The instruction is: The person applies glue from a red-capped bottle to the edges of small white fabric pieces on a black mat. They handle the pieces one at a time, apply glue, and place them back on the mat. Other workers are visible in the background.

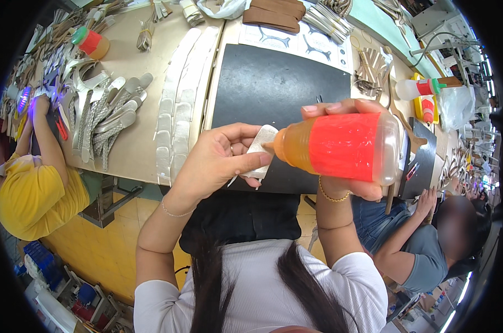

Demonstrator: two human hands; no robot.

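Note:
Between the thumb and fingers of my left hand [215,158] is a pale strap piece [265,136] with a rounded end, its flat face turned up. My right hand [351,187] grips a squeeze bottle [343,145] with amber liquid and a red label, tipped on its side. The bottle's nozzle points left and meets, or nearly meets, the strap piece's face. Part of the right palm is hidden behind the bottle. Both hands are above the near edge of a black mat [279,83] on the table.
Pale straps [173,122] lie in overlapping rows left of the mat, with braided straps [110,111] farther left. A green-capped bottle [91,43] stands far left. Brown strips [273,14] lie at the back. Co-workers sit on both sides; another bottle [418,87] is at right.

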